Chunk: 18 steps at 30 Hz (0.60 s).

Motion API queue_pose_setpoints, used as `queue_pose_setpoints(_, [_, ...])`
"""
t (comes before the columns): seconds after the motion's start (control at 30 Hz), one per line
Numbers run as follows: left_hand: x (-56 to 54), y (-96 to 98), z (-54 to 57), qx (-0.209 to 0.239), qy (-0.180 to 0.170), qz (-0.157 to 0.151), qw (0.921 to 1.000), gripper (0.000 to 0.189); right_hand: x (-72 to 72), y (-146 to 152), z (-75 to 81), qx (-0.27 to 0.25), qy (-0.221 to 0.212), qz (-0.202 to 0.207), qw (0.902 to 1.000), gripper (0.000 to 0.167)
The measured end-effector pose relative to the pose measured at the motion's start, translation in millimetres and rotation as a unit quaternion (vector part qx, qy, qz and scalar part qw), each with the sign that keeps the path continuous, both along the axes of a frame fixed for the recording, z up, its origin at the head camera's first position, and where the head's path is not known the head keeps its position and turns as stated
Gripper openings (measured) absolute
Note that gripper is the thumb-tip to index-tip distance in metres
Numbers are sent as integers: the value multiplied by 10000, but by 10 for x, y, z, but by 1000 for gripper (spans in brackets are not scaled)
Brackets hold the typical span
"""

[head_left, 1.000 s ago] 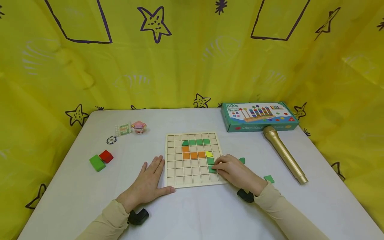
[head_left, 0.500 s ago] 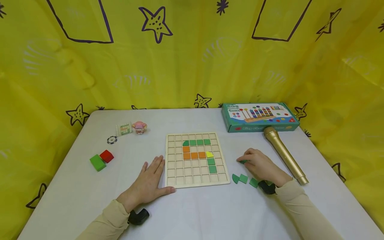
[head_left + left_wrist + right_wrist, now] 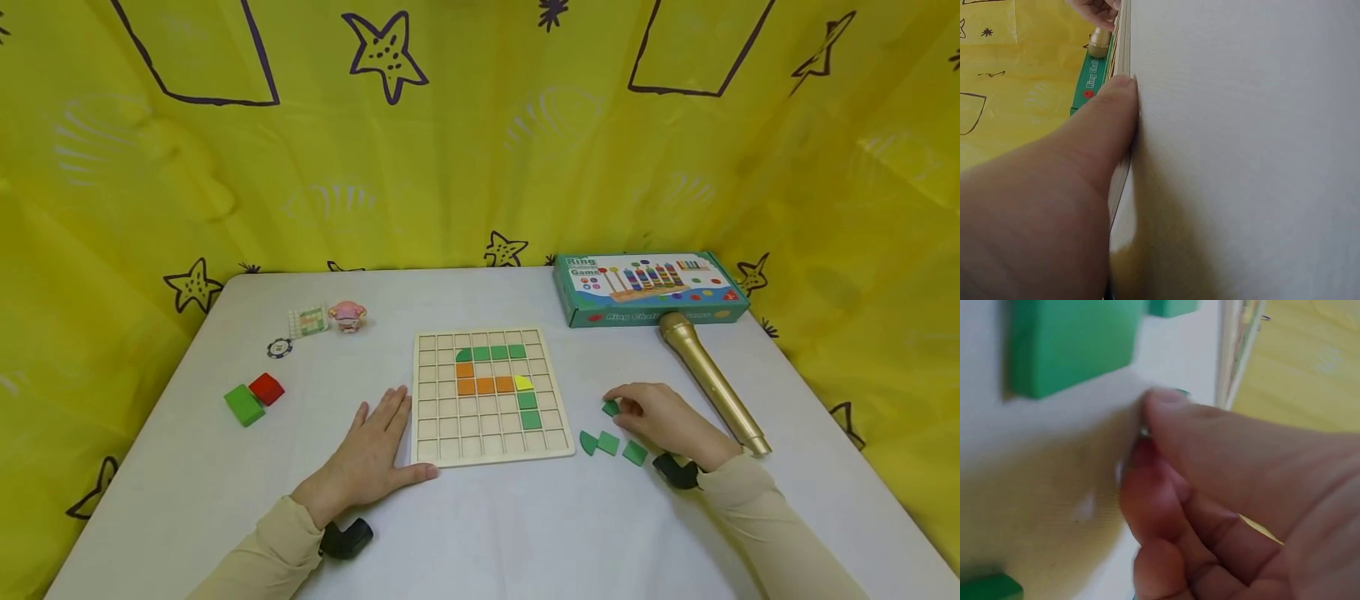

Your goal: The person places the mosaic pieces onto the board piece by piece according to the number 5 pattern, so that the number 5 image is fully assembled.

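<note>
On the table my left hand (image 3: pixel 363 458) lies flat with straight fingers. Its fingertips and thumb touch the left side and lower left corner of the wooden grid board (image 3: pixel 442 429). To the right of the board, my right hand (image 3: pixel 663 421) pinches a small green tile (image 3: pixel 611 407) between thumb and fingers, low over the tabletop. In the right wrist view the fingers hide most of that tile. Green, orange and yellow tiles sit in the board's cells, including a green square (image 3: pixel 530 419). Below the right hand lie a green quarter-round tile (image 3: pixel 588 442) and green squares (image 3: pixel 634 452).
A gold microphone (image 3: pixel 716 383) lies right of the right hand, its head against a Ring Challenge Game box (image 3: pixel 651 290). At left are a green block (image 3: pixel 244 405), a red block (image 3: pixel 267 388), a poker chip (image 3: pixel 280 348), a pattern card (image 3: pixel 309 322) and a pink figurine (image 3: pixel 347 316).
My right hand has let go of a green square in the board's right part and moved right to the loose tiles, where it now pinches another. The left hand stays put.
</note>
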<state>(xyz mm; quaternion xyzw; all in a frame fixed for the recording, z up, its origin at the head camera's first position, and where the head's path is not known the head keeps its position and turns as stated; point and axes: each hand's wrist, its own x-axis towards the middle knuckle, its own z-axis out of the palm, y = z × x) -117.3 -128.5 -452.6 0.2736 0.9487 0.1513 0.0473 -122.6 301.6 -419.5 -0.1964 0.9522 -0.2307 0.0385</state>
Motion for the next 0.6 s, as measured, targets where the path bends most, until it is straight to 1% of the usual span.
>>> queue_pose_setpoints(0.1, [3,-5,-2,30,-9,7,10000,111,-11,-31,-1,121,183,-97,9997,20])
queue_pose_setpoints(0.2, [1,-4,-2,35,-21,4,10000,111,-10,-103,0,205,265,-346,9988,18])
queue_pose_setpoints(0.27, [3,-3,-3,32,-3,-12,10000,111,-2,-184,9,129,283,-507,9982,18])
queue_pose_setpoints(0.33, [2,-3,-6,17,18,-26,10000,111,22,-301,17,-59,264,-584,9979,18])
queue_pose_setpoints(0.4, [2,-4,-6,21,34,-31,10000,111,63,-453,23,-298,285,-472,9980,18])
queue_pose_setpoints(0.47, [1,-5,-7,35,43,-19,10000,112,118,-629,16,-505,280,-231,9981,17])
queue_pose_setpoints(0.53, [1,-4,-4,54,33,-6,10000,112,177,-790,-2,-543,381,95,9978,15])
queue_pose_setpoints(0.6, [2,-2,-3,69,24,-8,10000,112,223,-924,-26,-476,516,259,9972,14])
